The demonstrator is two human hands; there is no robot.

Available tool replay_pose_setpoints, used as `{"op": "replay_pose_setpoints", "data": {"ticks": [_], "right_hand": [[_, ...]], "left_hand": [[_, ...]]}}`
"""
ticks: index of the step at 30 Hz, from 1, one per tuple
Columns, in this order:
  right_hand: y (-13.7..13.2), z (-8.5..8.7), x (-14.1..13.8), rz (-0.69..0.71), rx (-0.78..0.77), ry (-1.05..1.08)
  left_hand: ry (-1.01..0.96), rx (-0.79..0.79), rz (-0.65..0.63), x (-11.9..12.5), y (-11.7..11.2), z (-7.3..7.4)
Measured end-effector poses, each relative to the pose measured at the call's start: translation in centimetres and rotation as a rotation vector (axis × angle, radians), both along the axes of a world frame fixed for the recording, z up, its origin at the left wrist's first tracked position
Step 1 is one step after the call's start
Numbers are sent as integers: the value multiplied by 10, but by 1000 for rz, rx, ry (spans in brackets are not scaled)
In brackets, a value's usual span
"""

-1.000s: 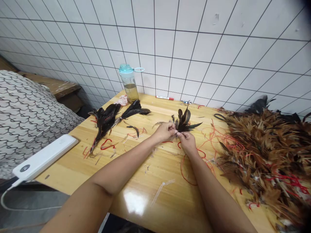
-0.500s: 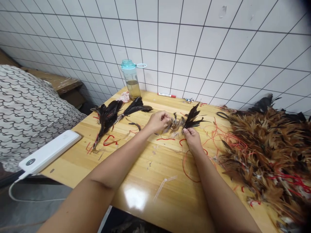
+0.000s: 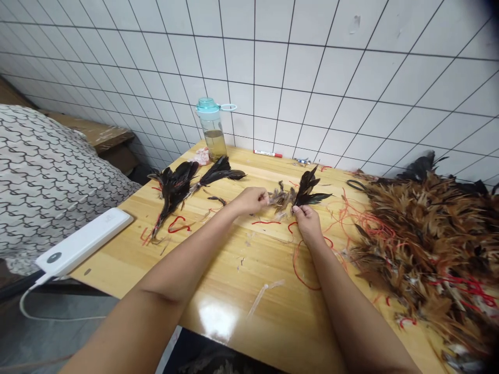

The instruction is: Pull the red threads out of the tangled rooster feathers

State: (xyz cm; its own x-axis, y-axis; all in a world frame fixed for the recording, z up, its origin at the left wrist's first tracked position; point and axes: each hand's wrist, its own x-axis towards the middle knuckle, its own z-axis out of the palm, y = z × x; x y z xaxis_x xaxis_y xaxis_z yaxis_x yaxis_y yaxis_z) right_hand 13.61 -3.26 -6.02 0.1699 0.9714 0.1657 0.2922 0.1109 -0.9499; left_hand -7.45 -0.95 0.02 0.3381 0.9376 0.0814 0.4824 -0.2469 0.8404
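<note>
Over the middle of a wooden table (image 3: 234, 291), my right hand (image 3: 307, 224) pinches the stems of a small bunch of dark feathers (image 3: 307, 189) that fans up and to the right. My left hand (image 3: 251, 200) is closed on a tuft of fluffy brown feathers (image 3: 279, 198) just left of that bunch. The two hands are a short way apart, with the tuft stretched between them.
A big heap of brown feathers with red string (image 3: 424, 244) fills the right side. Sorted black feathers (image 3: 177, 187) lie at the left, near a bottle with a teal lid (image 3: 212, 130). A white power bank (image 3: 83, 241) sits on the left edge. Red marker (image 3: 267, 154) by the tiled wall.
My hands were together on the dark bunch; the left hand has since drawn away to the left, pulling a brown fluffy tuft out of it. The view has shifted slightly.
</note>
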Motion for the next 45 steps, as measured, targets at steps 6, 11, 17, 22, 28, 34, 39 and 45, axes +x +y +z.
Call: {"op": "replay_pose_setpoints", "data": {"ticks": [6,11,17,22,28,34,39,45], "right_hand": [[0,-1,-2,3,14,-44],[-1,-1,-4,32,12,-79],[-3,3,-8,86,-21,-60],[-4,3,-8,178,-74,-29],[-2,-2,-6,261,-46,-87],[0,-2,-2,257,89,-218],[0,-1,-2,333,90,-210],[-1,1,2,234,22,27]], "left_hand": [[-440,-206,-48,13,-4,2],[-391,-242,-39,34,-11,-12],[-396,-228,-20,43,-14,-16],[-409,-199,-28,40,-9,-21],[-425,-205,-73,39,-5,-24],[-496,-307,-87,40,-8,-25],[-539,-329,-121,44,-12,-29],[-462,-103,47,29,4,-22]]}}
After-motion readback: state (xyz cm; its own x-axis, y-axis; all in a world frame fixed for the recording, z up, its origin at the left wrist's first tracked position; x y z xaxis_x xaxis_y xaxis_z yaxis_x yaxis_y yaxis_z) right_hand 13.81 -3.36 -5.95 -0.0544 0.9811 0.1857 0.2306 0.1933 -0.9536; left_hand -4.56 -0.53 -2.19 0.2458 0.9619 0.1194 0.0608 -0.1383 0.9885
